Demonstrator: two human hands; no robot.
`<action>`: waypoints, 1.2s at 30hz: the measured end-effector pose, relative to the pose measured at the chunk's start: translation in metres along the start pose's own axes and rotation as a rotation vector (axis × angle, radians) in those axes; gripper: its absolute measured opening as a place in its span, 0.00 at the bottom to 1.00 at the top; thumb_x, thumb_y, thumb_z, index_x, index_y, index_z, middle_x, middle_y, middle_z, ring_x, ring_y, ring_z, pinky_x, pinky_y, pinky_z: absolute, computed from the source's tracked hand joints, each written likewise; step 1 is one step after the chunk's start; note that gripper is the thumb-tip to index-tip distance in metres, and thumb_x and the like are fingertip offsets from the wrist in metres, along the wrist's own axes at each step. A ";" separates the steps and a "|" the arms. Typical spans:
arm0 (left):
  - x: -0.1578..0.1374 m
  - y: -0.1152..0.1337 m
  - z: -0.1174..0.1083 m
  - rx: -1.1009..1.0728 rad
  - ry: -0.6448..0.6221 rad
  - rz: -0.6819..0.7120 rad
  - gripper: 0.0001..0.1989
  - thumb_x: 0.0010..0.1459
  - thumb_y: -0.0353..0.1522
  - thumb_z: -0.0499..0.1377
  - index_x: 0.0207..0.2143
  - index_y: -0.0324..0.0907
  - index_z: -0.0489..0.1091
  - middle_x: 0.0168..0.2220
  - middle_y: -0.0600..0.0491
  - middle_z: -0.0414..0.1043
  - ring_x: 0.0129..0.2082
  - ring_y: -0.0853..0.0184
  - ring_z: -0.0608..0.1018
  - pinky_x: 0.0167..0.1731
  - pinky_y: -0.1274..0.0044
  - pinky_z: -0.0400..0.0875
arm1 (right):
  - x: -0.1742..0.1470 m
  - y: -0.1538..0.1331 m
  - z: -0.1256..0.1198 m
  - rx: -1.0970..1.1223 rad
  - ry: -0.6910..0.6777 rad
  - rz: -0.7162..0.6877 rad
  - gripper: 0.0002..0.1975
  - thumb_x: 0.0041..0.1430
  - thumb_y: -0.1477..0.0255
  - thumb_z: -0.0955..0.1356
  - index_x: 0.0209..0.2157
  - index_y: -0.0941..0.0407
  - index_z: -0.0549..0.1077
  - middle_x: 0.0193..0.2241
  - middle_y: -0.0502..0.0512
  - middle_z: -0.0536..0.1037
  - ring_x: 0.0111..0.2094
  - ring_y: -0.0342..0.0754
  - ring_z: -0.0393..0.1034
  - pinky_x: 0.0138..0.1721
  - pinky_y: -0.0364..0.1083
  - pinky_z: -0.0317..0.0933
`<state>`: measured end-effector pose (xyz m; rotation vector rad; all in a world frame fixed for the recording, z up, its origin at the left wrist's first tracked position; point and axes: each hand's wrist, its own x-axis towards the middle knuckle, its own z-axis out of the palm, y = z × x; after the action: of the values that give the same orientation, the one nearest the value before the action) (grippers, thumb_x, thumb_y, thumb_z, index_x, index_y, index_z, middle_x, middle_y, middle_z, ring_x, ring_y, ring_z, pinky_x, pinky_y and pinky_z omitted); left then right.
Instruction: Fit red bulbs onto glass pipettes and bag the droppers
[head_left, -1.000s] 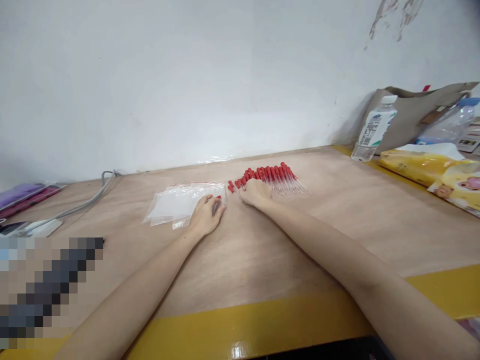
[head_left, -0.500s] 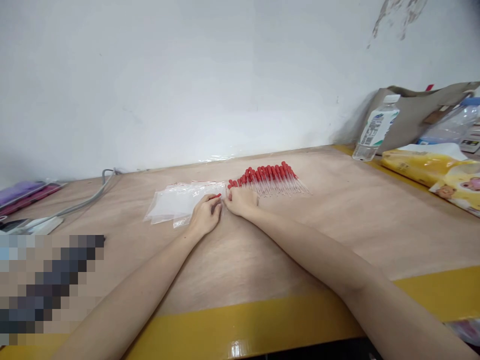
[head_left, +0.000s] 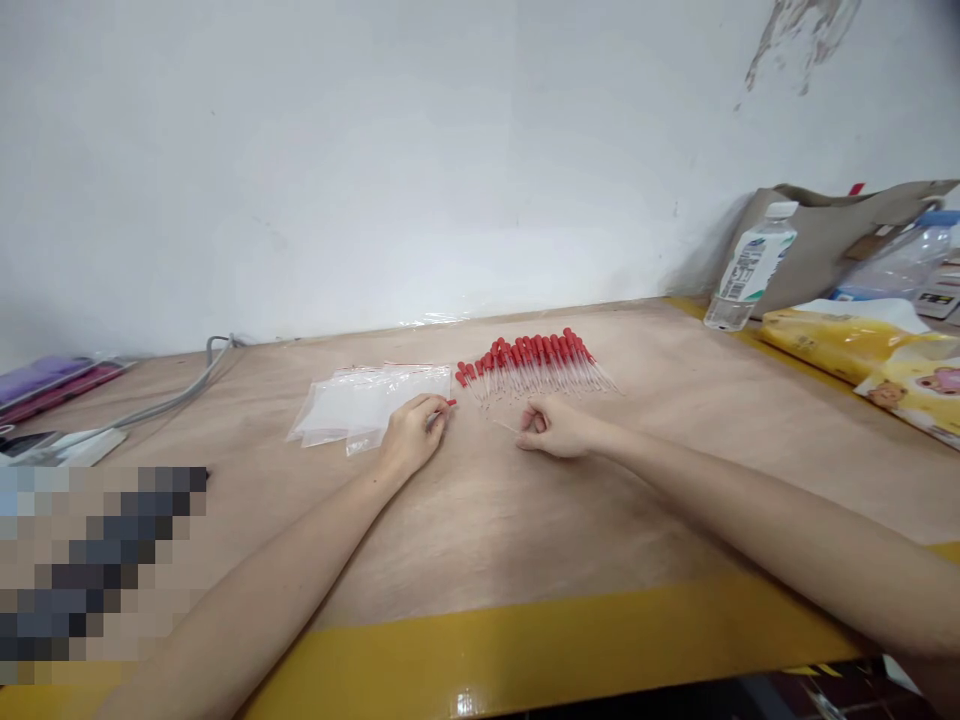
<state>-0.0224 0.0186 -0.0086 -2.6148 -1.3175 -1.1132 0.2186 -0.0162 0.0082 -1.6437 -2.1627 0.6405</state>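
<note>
My left hand (head_left: 411, 434) is closed beside the clear plastic bags, fingers wrapped round a small red rubber bulb (head_left: 451, 402) whose end sticks out. My right hand (head_left: 556, 426) is closed in a pinch to the right of it, and a thin clear glass tube (head_left: 507, 427) points left from its fingertips. Behind both hands lies a row of glass droppers (head_left: 536, 362) with red bulbs, their bulbs toward the wall and their tips toward me. Overlapping clear zip bags (head_left: 349, 398) lie flat to the left, partly under my left hand.
A water bottle (head_left: 752, 265) stands at the back right near a grey bag (head_left: 825, 235) and yellow packs (head_left: 832, 335). A grey cable (head_left: 180, 400) runs along the left, near purple packages (head_left: 45, 380). Yellow tape (head_left: 480, 650) edges the table's front.
My right hand has moved right, away from my left hand, with a thin glass tube now showing at its fingertips. My left hand has stayed nearly in place with the red bulb.
</note>
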 end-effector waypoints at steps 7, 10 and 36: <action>-0.009 0.024 0.005 -0.073 -0.045 -0.025 0.04 0.57 0.32 0.52 0.34 0.41 0.63 0.32 0.52 0.71 0.33 0.66 0.75 0.31 0.76 0.68 | -0.013 0.005 0.016 -0.092 0.168 -0.008 0.08 0.56 0.66 0.62 0.30 0.56 0.66 0.27 0.53 0.71 0.27 0.44 0.62 0.26 0.43 0.51; -0.014 0.033 0.006 -0.096 -0.052 0.029 0.09 0.58 0.33 0.52 0.41 0.40 0.64 0.37 0.49 0.72 0.37 0.65 0.74 0.36 0.73 0.69 | -0.014 0.002 0.021 -0.159 0.259 -0.107 0.08 0.58 0.69 0.60 0.29 0.57 0.65 0.30 0.56 0.71 0.33 0.47 0.63 0.32 0.44 0.52; -0.019 0.041 0.011 -0.435 -0.087 -0.048 0.11 0.57 0.35 0.54 0.37 0.41 0.73 0.33 0.53 0.76 0.33 0.67 0.77 0.34 0.77 0.70 | -0.012 -0.005 0.017 0.430 0.068 -0.322 0.11 0.57 0.68 0.60 0.26 0.59 0.68 0.21 0.48 0.66 0.24 0.40 0.59 0.27 0.40 0.54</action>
<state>0.0052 -0.0173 -0.0160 -2.9724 -1.2814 -1.4551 0.2088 -0.0316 -0.0030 -1.0554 -2.0008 0.8609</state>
